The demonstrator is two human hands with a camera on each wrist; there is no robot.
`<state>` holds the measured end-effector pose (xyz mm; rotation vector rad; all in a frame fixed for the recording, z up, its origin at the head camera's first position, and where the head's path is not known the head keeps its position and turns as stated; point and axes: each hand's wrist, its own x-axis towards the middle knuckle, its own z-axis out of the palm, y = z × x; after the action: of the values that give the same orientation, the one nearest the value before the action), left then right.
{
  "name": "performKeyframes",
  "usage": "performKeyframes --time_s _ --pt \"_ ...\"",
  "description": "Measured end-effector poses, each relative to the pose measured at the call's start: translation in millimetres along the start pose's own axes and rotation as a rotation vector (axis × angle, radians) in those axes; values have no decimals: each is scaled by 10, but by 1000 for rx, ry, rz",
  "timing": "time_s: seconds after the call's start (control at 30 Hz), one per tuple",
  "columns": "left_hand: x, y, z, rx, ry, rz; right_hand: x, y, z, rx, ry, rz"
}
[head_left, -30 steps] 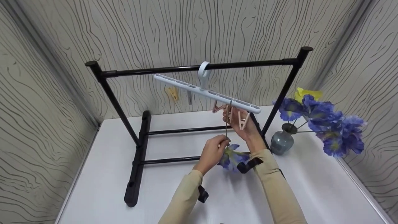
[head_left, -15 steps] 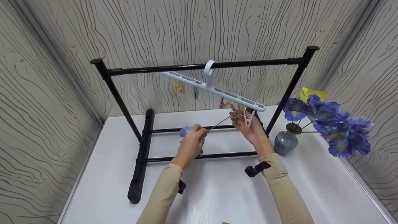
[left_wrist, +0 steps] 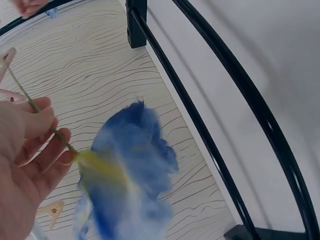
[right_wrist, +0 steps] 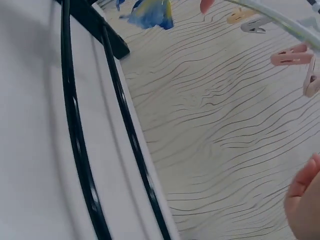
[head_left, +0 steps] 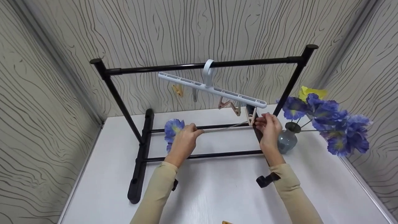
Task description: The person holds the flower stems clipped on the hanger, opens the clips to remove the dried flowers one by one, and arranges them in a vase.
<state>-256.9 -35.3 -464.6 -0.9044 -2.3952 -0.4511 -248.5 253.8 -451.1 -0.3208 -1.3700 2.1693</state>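
Observation:
My left hand (head_left: pixel 183 143) pinches the thin green stem (left_wrist: pixel 32 102) of an artificial blue-purple iris (left_wrist: pixel 127 175), its bloom (head_left: pixel 173 132) to the left of the hand. The stem runs right, almost level, its far end overlapping the pale pink clothespin (head_left: pixel 251 117) at the right end of the light blue hanger (head_left: pixel 214 91). My right hand (head_left: pixel 270 133) is just right of that clothespin, fingers loosely bent, with nothing seen in them. In the right wrist view only part of the right hand (right_wrist: pixel 305 200) shows, at the lower right.
The hanger hooks over a black rack's top bar (head_left: pixel 248 63). More clothespins hang from it, including a yellow one (head_left: pixel 178 90) and a pink one (head_left: pixel 223 103). A grey-blue vase (head_left: pixel 286 141) with purple and yellow flowers stands right of the rack. Something orange (head_left: pixel 227 222) lies at the front.
The left hand has swung the iris leftward, its stem going from hanging down to nearly level. The right hand has moved right, away from the middle pink clothespin to beside the end one.

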Motion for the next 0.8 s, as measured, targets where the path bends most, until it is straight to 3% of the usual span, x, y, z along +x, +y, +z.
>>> performKeyframes --time_s 0.1,0.23,0.3,0.37,0.43,0.53,0.67,0.8 --pt "-2 -10 2 54 9 24 -86 -69 36 -185 -41 -367" --pt "13 -6 -8 104 27 63 -212 -105 92 -521 -235 -880" --pt "30 9 -19 121 36 84 -261 -108 121 -658 -377 -1060" --pt "52 18 -46 136 46 99 -292 -99 168 -776 -511 -1156" --pt "72 29 -72 155 57 117 -314 -80 197 -888 -621 -1185" --pt "88 39 -96 199 77 145 -353 -39 212 -1038 -737 -1130" --pt "80 43 -101 277 99 171 -441 -17 237 -1113 -863 -927" --pt "60 64 -99 362 91 182 -522 -27 322 -1110 -999 -706"
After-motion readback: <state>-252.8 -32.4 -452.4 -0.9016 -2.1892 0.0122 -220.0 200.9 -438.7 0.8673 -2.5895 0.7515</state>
